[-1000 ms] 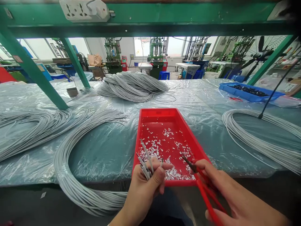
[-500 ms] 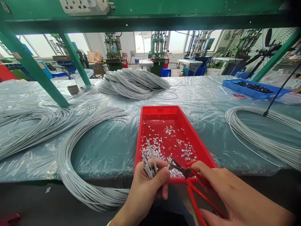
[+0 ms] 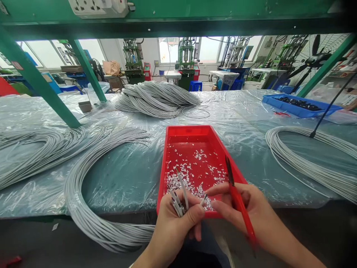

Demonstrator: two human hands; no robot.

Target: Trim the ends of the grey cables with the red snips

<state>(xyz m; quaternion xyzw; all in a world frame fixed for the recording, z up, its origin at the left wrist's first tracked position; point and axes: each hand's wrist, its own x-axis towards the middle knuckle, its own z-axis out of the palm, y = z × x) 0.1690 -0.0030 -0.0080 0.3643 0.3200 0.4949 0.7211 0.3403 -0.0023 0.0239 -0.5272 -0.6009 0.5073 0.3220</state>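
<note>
One red tray [image 3: 192,128] is set lower centre on the tabletop [image 3: 125,175]. Over its near rim, about five cable ends [image 3: 178,203] are clamped in the left hand [image 3: 175,227]. One scissors [image 3: 237,197] is gripped in the right hand [image 3: 251,216].

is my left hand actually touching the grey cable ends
Touching. The head view shows the left hand closed around the grey cable ends, which stick up from between thumb and fingers.

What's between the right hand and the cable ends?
Nothing visible. The right hand has its fingertips at one of the cable ends held by the left hand; the scissors sit in its palm, blades pointing away over the tray.
</note>
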